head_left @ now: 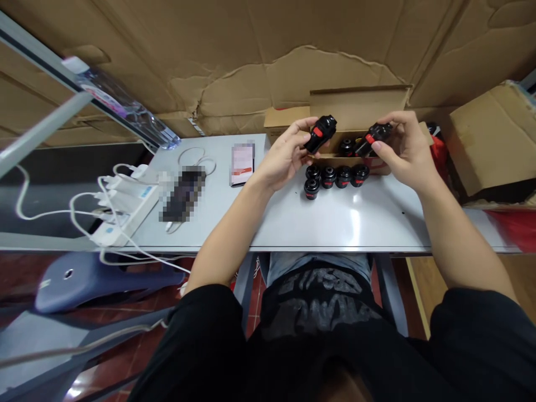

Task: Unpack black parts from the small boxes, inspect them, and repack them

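Observation:
My left hand [288, 148] is closed around a black cylindrical part with a red patch [321, 134], tilted above the table. In my right hand [404, 146] is a similar black part with a red patch [374, 137], gripped between thumb and fingers over the front of an open cardboard box [355, 106]. Below the hands, several short black round pieces with red marks [329, 177] stand upright on the table in front of the box. Another black piece [347, 147] shows inside the box. The parts' exact kind cannot be made out.
Left on the white table [335, 223] lie a phone-like device [243, 163], a blurred dark object [184, 194] with a cable, and a white power strip [129, 209] with plugs. A water bottle [125, 106] leans behind. At right stands a larger cardboard box [489, 134].

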Demonstrator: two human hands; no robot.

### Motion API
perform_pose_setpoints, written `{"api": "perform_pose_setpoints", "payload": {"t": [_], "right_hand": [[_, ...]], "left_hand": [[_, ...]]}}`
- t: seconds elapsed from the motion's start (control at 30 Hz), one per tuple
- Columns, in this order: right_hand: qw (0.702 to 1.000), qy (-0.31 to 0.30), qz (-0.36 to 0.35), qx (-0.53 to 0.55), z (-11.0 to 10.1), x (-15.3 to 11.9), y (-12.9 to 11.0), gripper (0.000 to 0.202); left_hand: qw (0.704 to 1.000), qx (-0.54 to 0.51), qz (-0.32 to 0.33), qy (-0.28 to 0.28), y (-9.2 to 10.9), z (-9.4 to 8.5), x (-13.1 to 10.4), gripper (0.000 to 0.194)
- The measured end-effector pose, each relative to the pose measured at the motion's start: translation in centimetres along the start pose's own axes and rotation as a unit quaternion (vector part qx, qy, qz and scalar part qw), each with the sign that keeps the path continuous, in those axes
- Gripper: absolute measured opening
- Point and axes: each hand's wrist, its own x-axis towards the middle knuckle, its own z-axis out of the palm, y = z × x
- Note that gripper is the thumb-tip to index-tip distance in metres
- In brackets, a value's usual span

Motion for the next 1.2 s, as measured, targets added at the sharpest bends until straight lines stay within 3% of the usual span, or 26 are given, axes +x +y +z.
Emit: {"api": "perform_pose_setpoints", "payload": {"t": [0.13, 0.27, 0.4, 0.5, 0.6, 0.7, 0.8, 0.9, 1.0, 1.1, 1.2], "right_hand": [[0.996, 0.009, 0.004, 0.091, -0.6, 0.4, 0.0, 0.073], [0.989, 0.015, -0.017, 0.149, -0.5, 0.7, -0.2, 0.075], [0.997, -0.059, 0.028, 0.051, -1.2, 0.3, -0.9, 0.07], [0.996, -0.077, -0.005, 0.044, -2.6, 0.0, -1.5, 0.071], [0.994, -0.1, -0.033, 0.043, -4.7, -0.2, -1.7, 0.059], [0.988, -0.14, -0.056, -0.042, -7.0, -0.4, -1.8, 0.05], [0.975, -0.177, -0.088, -0.099, -8.1, -0.8, -1.7, 0.047], [0.967, -0.201, -0.111, -0.115, -7.6, -1.0, -1.4, 0.042], [0.955, -0.246, -0.076, -0.148, -6.1, -1.0, -1.1, 0.032], [0.943, -0.272, -0.035, -0.189, -4.6, -0.8, -0.6, 0.024], [0.939, -0.275, -0.021, -0.207, -3.7, -0.8, -0.5, 0.027]], "left_hand": [[0.998, -0.064, 0.0, -0.014, 0.8, 0.5, -0.6, 0.08], [0.999, 0.002, 0.035, -0.008, 0.1, 0.3, -0.4, 0.082], [0.983, 0.162, 0.087, -0.029, -0.6, 0.5, -0.6, 0.068], [0.959, 0.251, 0.122, -0.044, -0.1, 1.3, -1.6, 0.062], [0.937, 0.315, 0.145, -0.048, 0.7, 2.2, -2.8, 0.067], [0.913, 0.359, 0.18, -0.064, 0.8, 2.8, -3.6, 0.067], [0.883, 0.399, 0.229, -0.089, 0.3, 3.4, -4.2, 0.055], [0.847, 0.444, 0.266, -0.117, -0.3, 3.9, -4.9, 0.043], [0.798, 0.512, 0.284, -0.146, -0.8, 4.4, -5.2, 0.034], [0.752, 0.57, 0.293, -0.154, -1.4, 4.6, -4.9, 0.034], [0.729, 0.598, 0.294, -0.157, -2.2, 4.5, -4.3, 0.041]]}}
